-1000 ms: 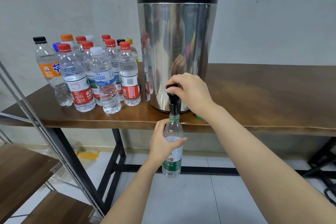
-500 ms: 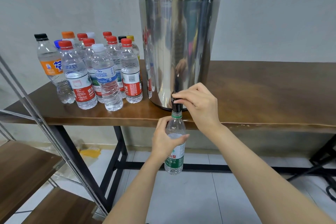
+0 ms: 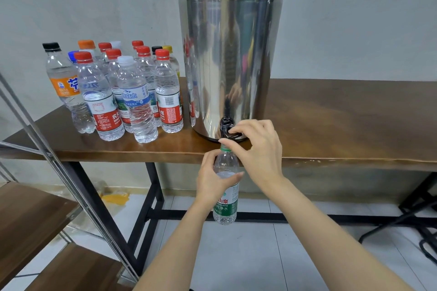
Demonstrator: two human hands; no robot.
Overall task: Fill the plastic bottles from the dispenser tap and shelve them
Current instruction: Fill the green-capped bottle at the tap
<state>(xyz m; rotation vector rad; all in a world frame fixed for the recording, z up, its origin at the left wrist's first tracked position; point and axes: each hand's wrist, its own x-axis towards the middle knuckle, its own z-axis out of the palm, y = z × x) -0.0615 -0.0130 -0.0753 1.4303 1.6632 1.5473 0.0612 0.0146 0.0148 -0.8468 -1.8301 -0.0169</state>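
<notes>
Across the middle of the view, the wooden tabletop (image 3: 343,120) carries the steel dispenser (image 3: 230,59), which stands upright with its black lid on, near the front edge. At 8 o'clock in the view, a metal-framed shelf rack (image 3: 26,215) shows two wooden boards. At 9 o'clock from the dispenser, a cluster of capped bottles (image 3: 132,99) stands on the tabletop. Your left hand (image 3: 212,179) wraps its fingers round the green-labelled bottle (image 3: 225,205), holding it upright and uncapped in front of the tabletop's edge, at 6 o'clock from the tap. Your right hand (image 3: 260,151) pinches the black tap (image 3: 225,126), forefinger on top and thumb beneath.
</notes>
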